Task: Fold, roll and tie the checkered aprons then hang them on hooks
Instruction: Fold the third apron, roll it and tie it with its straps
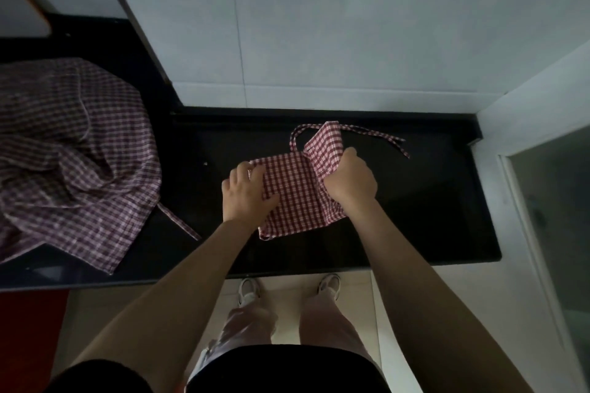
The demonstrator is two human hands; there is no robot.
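Observation:
A red-and-white checkered apron [292,198], folded into a small rectangle, lies on the black countertop [415,217]. My left hand [247,191] rests on its left edge with the thumb over the cloth. My right hand [349,179] grips the right side, where a flap [324,145] stands lifted toward the wall. The apron's ties [380,134] trail loose behind it, toward the right. A second, darker checkered apron [70,153] lies crumpled in a heap at the left.
White tiled wall [319,25] rises right behind the counter. A glass panel [555,217] and white frame stand at the right. A tie [178,222] from the heap trails over the counter. Below the counter edge are my legs and shoes on pale floor.

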